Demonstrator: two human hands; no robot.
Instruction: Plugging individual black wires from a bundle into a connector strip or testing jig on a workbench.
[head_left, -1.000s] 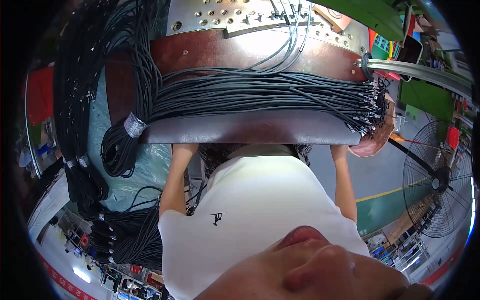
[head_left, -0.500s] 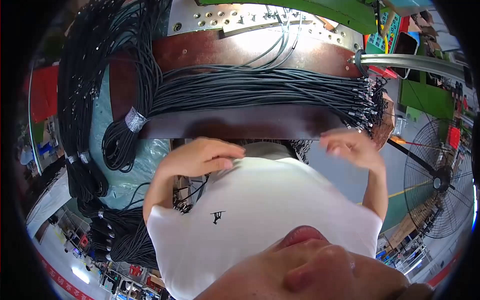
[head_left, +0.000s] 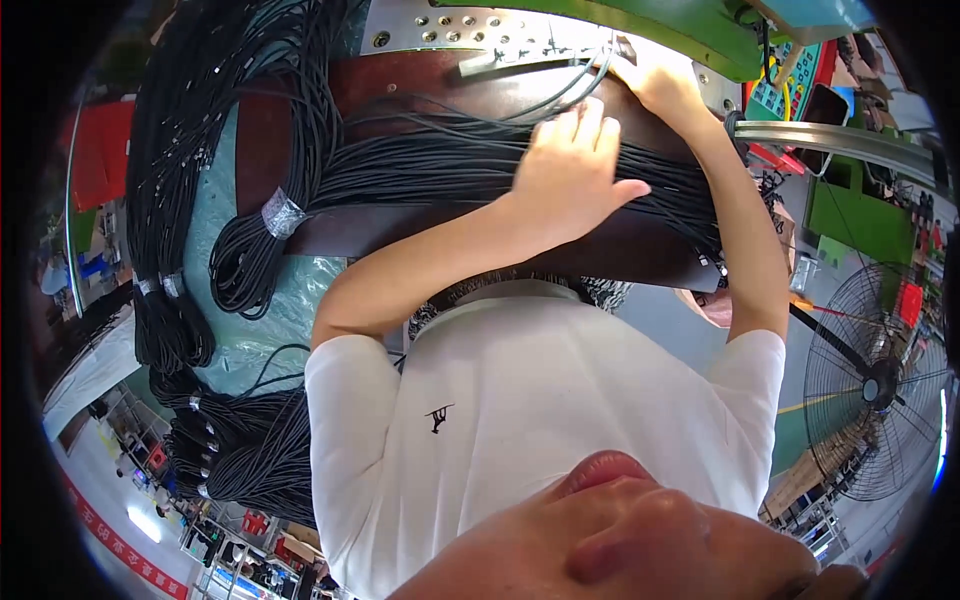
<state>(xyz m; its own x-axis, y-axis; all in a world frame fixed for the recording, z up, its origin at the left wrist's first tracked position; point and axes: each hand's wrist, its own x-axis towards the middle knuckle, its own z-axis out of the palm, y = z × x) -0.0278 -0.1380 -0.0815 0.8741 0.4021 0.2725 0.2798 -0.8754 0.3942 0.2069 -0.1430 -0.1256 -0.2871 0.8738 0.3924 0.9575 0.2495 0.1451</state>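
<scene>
A long bundle of black cables lies across the dark red-brown work surface. Above its middle is my left hand, palm down, fingers stretched forward and thumb out to the side. Its fingertips come close to a few cables that rise from the bundle toward the machine. My right hand reaches past the bundle to the brightly lit metal plate, with its fingertips beside the upper ends of those cables. Glare washes out these fingers, so their grip is unclear.
A green machine beam spans the far side. Tape wraps a cable coil at left; more black cables hang beyond it. A metal bar and a fan stand at right, near a keypad.
Both hands have moved forward from in front of my body. The left is now over the cable bundle, and the right is at the lit plate. The view has shifted slightly.
</scene>
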